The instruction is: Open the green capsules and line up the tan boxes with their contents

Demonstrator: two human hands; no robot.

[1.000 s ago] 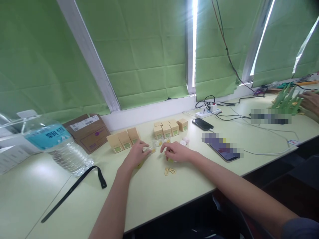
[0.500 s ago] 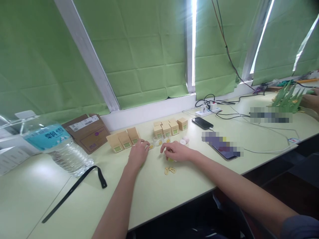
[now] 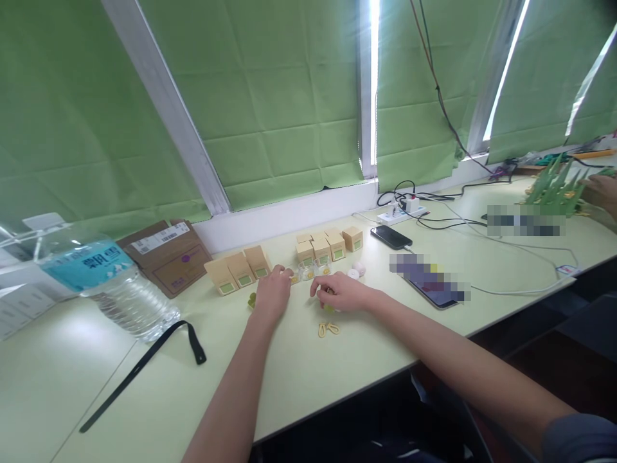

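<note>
My left hand (image 3: 274,292) rests on the table with its fingers bent round the near-left side of a small clear container (image 3: 295,278) with something yellow in it. Two more such containers, a middle one (image 3: 307,271) and a right one (image 3: 322,269), stand in line with it. A small green piece (image 3: 251,300) lies left of that hand. My right hand (image 3: 343,294) is curled low over the table; what its fingers close on is mostly hidden. Yellow-green (image 3: 329,308) shows under its palm. Nearer me lie two yellow loops (image 3: 328,330).
Small kraft boxes stand in a left group (image 3: 240,270) and a back group (image 3: 328,247). Pink-white round pieces (image 3: 355,270), two phones (image 3: 391,236) (image 3: 434,289), cables, a power strip (image 3: 402,215), a water bottle (image 3: 110,276) and a black strap (image 3: 144,363) surround them. Another person's hand (image 3: 602,190) is far right.
My left hand has shifted slightly right, uncovering the green piece on its left. The leftmost clear container sits a little closer to the others. My right hand has barely moved.
</note>
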